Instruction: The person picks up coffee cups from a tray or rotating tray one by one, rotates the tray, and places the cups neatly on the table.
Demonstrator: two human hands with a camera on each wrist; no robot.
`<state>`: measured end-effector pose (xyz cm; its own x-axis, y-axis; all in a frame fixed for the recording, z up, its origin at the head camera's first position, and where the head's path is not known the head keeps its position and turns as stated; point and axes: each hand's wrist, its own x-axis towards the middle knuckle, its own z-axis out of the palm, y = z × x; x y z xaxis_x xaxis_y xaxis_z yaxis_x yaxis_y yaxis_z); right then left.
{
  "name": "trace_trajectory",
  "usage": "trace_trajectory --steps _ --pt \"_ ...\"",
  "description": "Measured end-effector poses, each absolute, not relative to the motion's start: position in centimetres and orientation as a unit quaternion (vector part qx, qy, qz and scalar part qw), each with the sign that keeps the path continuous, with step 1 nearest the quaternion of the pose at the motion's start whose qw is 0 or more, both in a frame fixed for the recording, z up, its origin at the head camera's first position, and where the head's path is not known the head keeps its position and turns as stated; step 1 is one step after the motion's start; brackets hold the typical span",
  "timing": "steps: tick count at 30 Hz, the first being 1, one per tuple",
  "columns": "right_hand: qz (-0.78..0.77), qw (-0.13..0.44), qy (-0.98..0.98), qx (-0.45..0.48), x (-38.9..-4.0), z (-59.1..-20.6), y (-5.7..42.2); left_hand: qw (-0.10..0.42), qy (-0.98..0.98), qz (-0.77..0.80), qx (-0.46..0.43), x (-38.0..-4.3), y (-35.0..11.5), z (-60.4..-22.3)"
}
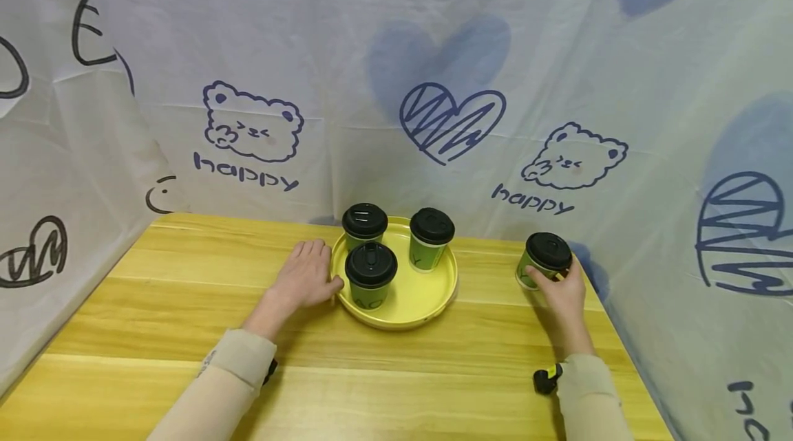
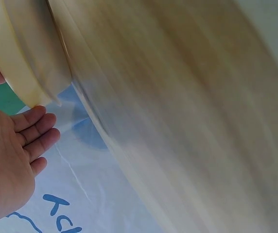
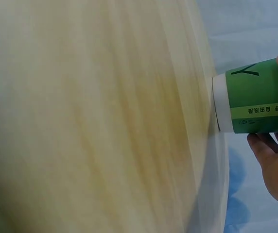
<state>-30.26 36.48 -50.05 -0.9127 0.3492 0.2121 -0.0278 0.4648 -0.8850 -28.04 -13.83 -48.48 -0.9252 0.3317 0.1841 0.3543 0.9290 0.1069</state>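
A green paper coffee cup with a black lid [image 1: 548, 252] stands upright near the table's right end. My right hand [image 1: 565, 293] grips it from the near right side, thumb on the front. In the right wrist view, fingers and thumb wrap the cup's green wall [image 3: 260, 97], and its white base is right at the tabletop. My left hand [image 1: 305, 274] touches the left rim of a round yellow tray [image 1: 434, 310], fingers loosely extended and thumb at the edge. Three similar lidded cups stand on the tray: a front one [image 1: 370, 276], a back-left one [image 1: 364, 222] and a right one [image 1: 431, 238].
The wooden table [image 1: 396, 386] carries the tray near its back edge. A pale printed cloth [image 1: 347, 49] hangs close behind and along both sides. Small dark devices, one of them a black wrist camera [image 1: 546, 380], are strapped at the sleeves.
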Motion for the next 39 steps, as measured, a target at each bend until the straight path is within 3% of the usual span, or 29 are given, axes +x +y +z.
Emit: trace_trajectory --steps 19,29,39 --pt "0.503 0.172 -0.839 -0.116 -30.2 -49.9 36.7 0.078 -0.979 -0.063 -0.178 -27.9 -13.8 -48.1" --pt "0.473 0.258 -0.836 -0.104 -28.8 -47.8 35.3 0.082 -0.978 -0.071 -0.178 -27.9 -13.8 -48.2" --pt "0.477 0.283 -0.831 -0.045 -27.6 -44.9 32.0 0.081 -0.978 -0.073 -0.177 -27.9 -13.8 -48.3"
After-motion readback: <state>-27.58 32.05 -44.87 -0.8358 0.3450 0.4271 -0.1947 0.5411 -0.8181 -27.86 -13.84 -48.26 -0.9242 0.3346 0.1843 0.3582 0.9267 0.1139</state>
